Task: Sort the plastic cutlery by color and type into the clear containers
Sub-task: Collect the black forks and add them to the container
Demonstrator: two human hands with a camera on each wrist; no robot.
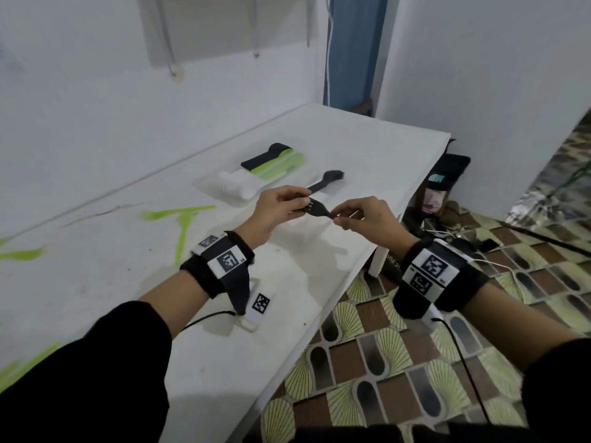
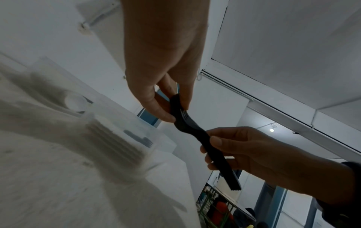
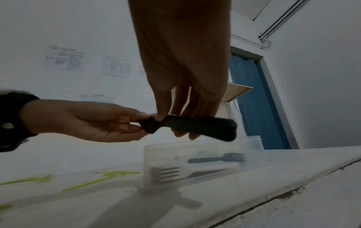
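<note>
A black plastic fork point(image 1: 318, 212) hangs in the air between both hands, above a clear container point(image 1: 299, 236). My left hand point(image 1: 297, 207) pinches its tine end and my right hand point(image 1: 339, 219) pinches the handle. In the left wrist view the black fork point(image 2: 187, 129) runs from the left hand point(image 2: 179, 114) down through the right hand point(image 2: 213, 146), with the handle end sticking out below. The right wrist view shows the black fork point(image 3: 205, 128) over the clear container point(image 3: 166, 154), which holds white forks point(image 3: 166, 173). Another black fork point(image 1: 326, 179) lies in a container behind.
A clear tray point(image 1: 204, 183) farther back holds white, green and black cutlery in separate stacks. Green forks point(image 1: 182, 225) lie loose on the white table to the left. The table edge point(image 1: 319, 330) runs diagonally on the right, with patterned floor and cables beyond.
</note>
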